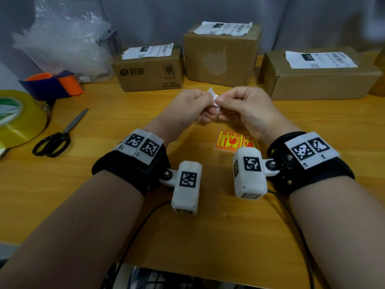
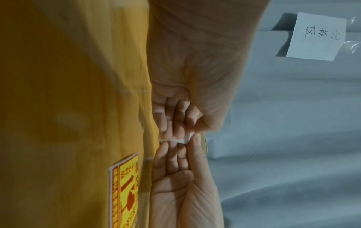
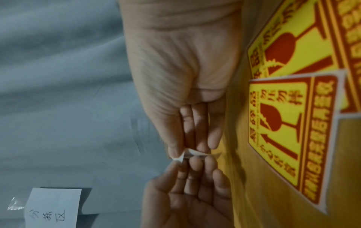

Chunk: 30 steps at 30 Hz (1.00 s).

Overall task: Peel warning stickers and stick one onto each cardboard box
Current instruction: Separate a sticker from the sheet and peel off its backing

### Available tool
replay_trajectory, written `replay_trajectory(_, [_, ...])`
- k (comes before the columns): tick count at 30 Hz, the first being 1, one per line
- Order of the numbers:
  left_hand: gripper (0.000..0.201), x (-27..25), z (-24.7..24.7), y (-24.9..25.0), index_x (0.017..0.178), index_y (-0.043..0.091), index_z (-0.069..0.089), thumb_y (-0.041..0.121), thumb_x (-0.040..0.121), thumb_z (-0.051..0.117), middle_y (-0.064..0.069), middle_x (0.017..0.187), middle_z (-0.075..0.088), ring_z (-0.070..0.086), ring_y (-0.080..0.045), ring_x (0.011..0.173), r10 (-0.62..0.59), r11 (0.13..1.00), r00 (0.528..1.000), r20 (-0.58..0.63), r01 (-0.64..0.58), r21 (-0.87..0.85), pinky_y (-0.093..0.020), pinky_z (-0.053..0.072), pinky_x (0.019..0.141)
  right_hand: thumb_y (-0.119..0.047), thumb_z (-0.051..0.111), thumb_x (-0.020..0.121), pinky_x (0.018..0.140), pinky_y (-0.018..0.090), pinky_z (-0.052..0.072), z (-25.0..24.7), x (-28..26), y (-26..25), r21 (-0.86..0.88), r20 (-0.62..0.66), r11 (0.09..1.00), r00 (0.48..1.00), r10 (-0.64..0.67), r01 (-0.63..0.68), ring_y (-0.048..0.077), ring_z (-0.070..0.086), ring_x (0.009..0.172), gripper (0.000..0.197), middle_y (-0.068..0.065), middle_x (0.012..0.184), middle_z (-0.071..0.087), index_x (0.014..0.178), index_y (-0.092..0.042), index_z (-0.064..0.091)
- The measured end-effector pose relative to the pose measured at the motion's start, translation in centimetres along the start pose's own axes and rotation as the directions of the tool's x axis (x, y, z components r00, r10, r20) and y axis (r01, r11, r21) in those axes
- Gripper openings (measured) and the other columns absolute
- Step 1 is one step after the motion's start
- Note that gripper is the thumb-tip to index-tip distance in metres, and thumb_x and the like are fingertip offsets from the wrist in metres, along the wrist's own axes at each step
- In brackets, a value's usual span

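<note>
Both hands meet above the wooden table (image 1: 125, 113) and pinch one small, bent white slip of paper (image 1: 213, 96); no printed side shows. My left hand (image 1: 206, 103) holds its left end and my right hand (image 1: 221, 105) its right end, thumbs on top. The wrist views show the slip (image 2: 183, 139) (image 3: 187, 154) held between curled fingers. Yellow-and-red warning stickers (image 1: 229, 141) (image 3: 283, 131) lie flat and overlapping under my right wrist. Three cardboard boxes stand at the back: a left one (image 1: 150, 76), a taller middle one (image 1: 220, 57) and a right one (image 1: 316, 80), each with a white shipping label on top.
Black-handled scissors (image 1: 58, 136) lie at the left, beside a large roll of clear tape (image 1: 18, 117) and an orange-and-blue tape dispenser (image 1: 54, 84). A heap of clear plastic bags (image 1: 62, 38) fills the back left corner. Cables trail off the table's near edge.
</note>
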<state>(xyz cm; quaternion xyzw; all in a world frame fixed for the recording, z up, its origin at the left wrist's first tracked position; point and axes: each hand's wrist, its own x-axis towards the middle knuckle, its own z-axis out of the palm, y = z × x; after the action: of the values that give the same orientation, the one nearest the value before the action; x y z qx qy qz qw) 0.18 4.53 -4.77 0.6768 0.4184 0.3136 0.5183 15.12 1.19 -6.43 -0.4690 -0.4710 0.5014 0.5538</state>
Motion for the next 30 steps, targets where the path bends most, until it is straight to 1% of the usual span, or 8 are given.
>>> replay_trajectory(2, [0.02, 0.1, 0.0, 0.0, 0.082, 0.01, 0.06, 0.023, 0.094, 0.051, -0.002, 0.07, 0.064, 0.059, -0.011, 0.065, -0.004, 1.0, 1.0, -0.002, 0.004, -0.014, -0.024, 0.05, 0.063, -0.004, 0.065, 0.083, 0.057, 0.019, 0.056, 0.0, 0.1, 0.0, 0.01, -0.019, 1.0, 1.0, -0.011, 0.011, 0.013, 0.064, 0.058, 0.01, 0.003, 0.061, 0.066, 0.074, -0.008, 0.065])
replay_trajectory(4, [0.019, 0.1, 0.0, -0.1, 0.085, 0.01, 0.062, 0.026, 0.092, 0.056, 0.002, 0.07, 0.066, 0.061, -0.008, 0.064, 0.034, 0.999, 0.999, 0.024, -0.035, 0.023, -0.022, 0.052, 0.064, -0.003, 0.064, 0.084, 0.058, 0.019, 0.055, -0.1, 0.1, 0.0, 0.01, -0.015, 1.0, 1.0, -0.018, 0.018, 0.013, 0.064, 0.06, 0.009, 0.005, 0.063, 0.067, 0.076, -0.007, 0.065])
replay_trajectory(7, [0.014, -0.1, -0.3, -0.2, 0.08, 0.011, 0.061, 0.021, 0.089, 0.06, 0.004, 0.066, 0.068, 0.062, -0.007, 0.064, 0.076, 0.997, 0.995, 0.065, -0.075, -0.007, -0.02, 0.052, 0.064, -0.003, 0.062, 0.085, 0.058, 0.017, 0.054, -0.3, 0.2, 0.0, 0.034, 0.012, 0.999, 1.0, 0.017, -0.018, 0.012, 0.066, 0.061, 0.009, 0.004, 0.061, 0.069, 0.078, -0.007, 0.065])
replay_trajectory(11, [0.012, -0.4, -0.7, -0.3, 0.078, 0.013, 0.058, 0.014, 0.09, 0.058, 0.003, 0.067, 0.068, 0.062, -0.008, 0.067, 0.107, 0.988, 0.989, 0.105, -0.094, -0.126, -0.018, 0.051, 0.065, -0.005, 0.06, 0.087, 0.058, 0.017, 0.054, -0.4, 0.0, -0.4, 0.078, 0.086, 0.994, 0.994, 0.069, -0.076, 0.01, 0.065, 0.062, 0.01, 0.002, 0.062, 0.069, 0.079, -0.008, 0.065])
replay_trajectory(14, [0.014, -0.6, -0.8, -0.3, 0.08, 0.013, 0.057, 0.01, 0.093, 0.052, 0.004, 0.069, 0.067, 0.062, -0.006, 0.068, 0.106, 0.973, 0.984, 0.142, -0.073, -0.219, -0.017, 0.05, 0.065, -0.007, 0.059, 0.088, 0.059, 0.017, 0.054, -0.2, -0.1, -0.9, 0.096, 0.12, 0.99, 0.988, 0.094, -0.106, 0.008, 0.062, 0.061, 0.011, 0.001, 0.061, 0.069, 0.079, -0.009, 0.065])
replay_trajectory(17, [0.017, -0.6, -1.0, -0.1, 0.08, 0.012, 0.056, 0.009, 0.095, 0.048, 0.003, 0.067, 0.065, 0.062, -0.005, 0.066, 0.072, 0.96, 0.988, 0.138, -0.031, -0.279, -0.017, 0.05, 0.065, -0.008, 0.058, 0.089, 0.058, 0.017, 0.054, 0.2, 0.0, -1.5, 0.117, 0.144, 0.98, 0.98, 0.141, -0.158, 0.006, 0.061, 0.057, 0.011, 0.002, 0.06, 0.068, 0.081, -0.007, 0.065])
replay_trajectory(25, [0.021, -1.3, -2.0, 0.8, 0.074, 0.01, 0.054, 0.006, 0.093, 0.048, -0.002, 0.062, 0.061, 0.058, -0.01, 0.061, 0.025, 0.935, 0.991, 0.134, 0.024, -0.353, -0.019, 0.049, 0.06, -0.007, 0.061, 0.087, 0.053, 0.017, 0.055, 0.6, -0.3, -3.4, 0.051, 0.138, 0.977, 0.971, 0.196, -0.205, 0.006, 0.06, 0.05, 0.014, 0.0, 0.053, 0.063, 0.074, -0.008, 0.063])
replay_trajectory(30, [0.022, -2.1, -2.1, 1.1, 0.073, 0.009, 0.053, 0.004, 0.093, 0.046, -0.002, 0.06, 0.061, 0.06, -0.01, 0.058, 0.035, 0.926, 0.99, 0.137, 0.02, -0.378, -0.02, 0.049, 0.06, -0.006, 0.06, 0.087, 0.054, 0.018, 0.055, 0.7, -1.2, -3.6, 0.108, 0.126, 0.972, 0.973, 0.195, -0.208, 0.006, 0.061, 0.051, 0.006, 0.001, 0.056, 0.064, 0.082, -0.004, 0.063])
